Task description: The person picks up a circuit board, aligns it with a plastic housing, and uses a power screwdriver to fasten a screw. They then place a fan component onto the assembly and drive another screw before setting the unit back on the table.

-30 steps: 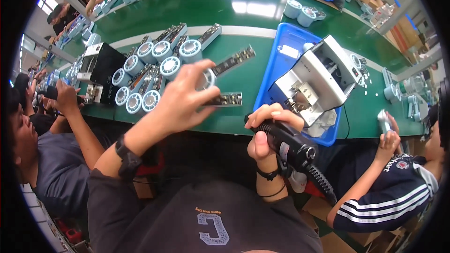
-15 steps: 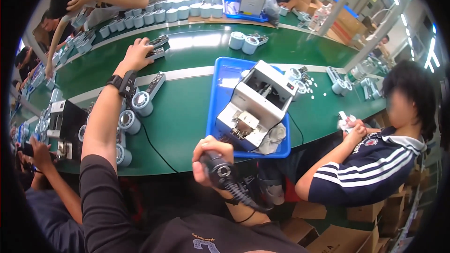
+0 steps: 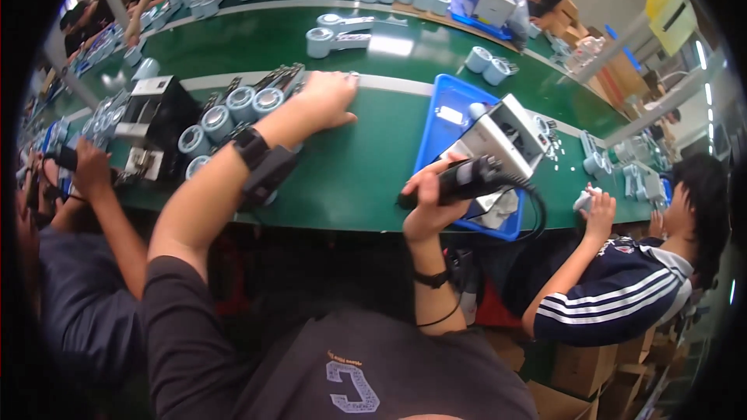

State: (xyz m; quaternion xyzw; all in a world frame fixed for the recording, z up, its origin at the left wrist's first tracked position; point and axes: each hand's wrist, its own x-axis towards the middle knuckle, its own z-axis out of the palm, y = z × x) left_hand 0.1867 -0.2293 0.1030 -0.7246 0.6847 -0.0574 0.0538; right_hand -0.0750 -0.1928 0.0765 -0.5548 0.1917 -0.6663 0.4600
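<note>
My left hand [image 3: 323, 105] reaches over the metal rail at the right end of a row of pale blue cup-shaped parts [image 3: 241, 101] with grey arms. Its fingers curl downward and the thumb sticks out to the side. A bit of grey shows at the fingertips, but what lies under the palm is hidden. In front of me, my right hand [image 3: 428, 206] is wrapped round a black electric screwdriver [image 3: 467, 179] with a coiled cord, held level above the table edge. Two more cup parts [image 3: 319, 41] with arms lie beyond the rail.
Behind the screwdriver a blue tray [image 3: 426, 136] holds a white machine [image 3: 486, 140]. A black-and-white machine [image 3: 148, 120] stands left of the row. Co-workers sit at both sides, and others are across the green table [image 3: 366, 163]. More cups line the far side.
My view has swung left. My left hand has come back from the two parts beyond the rail, which now lie free. The screwdriver has turned from pointing down toward me to nearly level.
</note>
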